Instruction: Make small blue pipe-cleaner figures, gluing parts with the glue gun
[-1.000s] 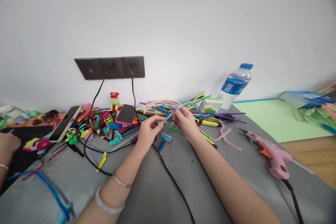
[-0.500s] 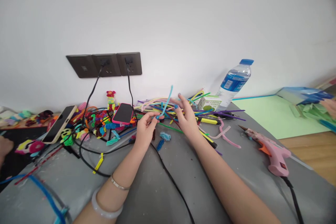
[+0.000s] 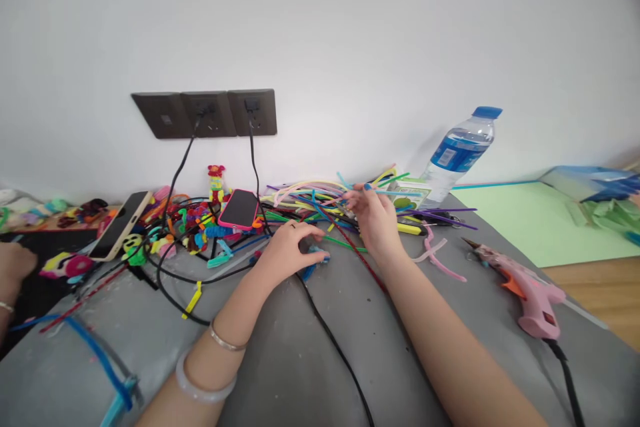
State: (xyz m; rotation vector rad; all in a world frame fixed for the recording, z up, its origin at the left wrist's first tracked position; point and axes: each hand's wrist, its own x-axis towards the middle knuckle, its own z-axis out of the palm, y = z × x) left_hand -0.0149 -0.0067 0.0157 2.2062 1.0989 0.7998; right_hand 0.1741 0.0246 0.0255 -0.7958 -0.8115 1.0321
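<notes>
My right hand point(image 3: 377, 221) is raised over a heap of pipe cleaners point(image 3: 300, 195), its fingers pinched on a light-blue pipe cleaner point(image 3: 395, 193) that sticks out on both sides. Lower and to the left, my left hand point(image 3: 287, 250) hovers close over the grey table point(image 3: 310, 353), thumb and fingers apart. Right at its thumb tip lies a small blue twisted pipe-cleaner piece point(image 3: 311, 271), partly hidden by the hand; whether they touch I cannot tell. A dark red pipe cleaner point(image 3: 363, 255) lies between my hands.
A pink glue gun point(image 3: 535, 300) lies at right. A water bottle point(image 3: 457, 157) leans by the wall beside a small green-and-white box point(image 3: 413, 192). Two phones point(image 3: 239, 209), black cables point(image 3: 330, 330) and small pipe-cleaner figures point(image 3: 216, 183) fill the left. Another person's hand point(image 3: 15, 270) is at far left.
The light-blue pipe cleaner has passed from my left hand to my right. My left hand has opened and moved down toward the small blue piece. A dark red pipe cleaner now shows between my hands.
</notes>
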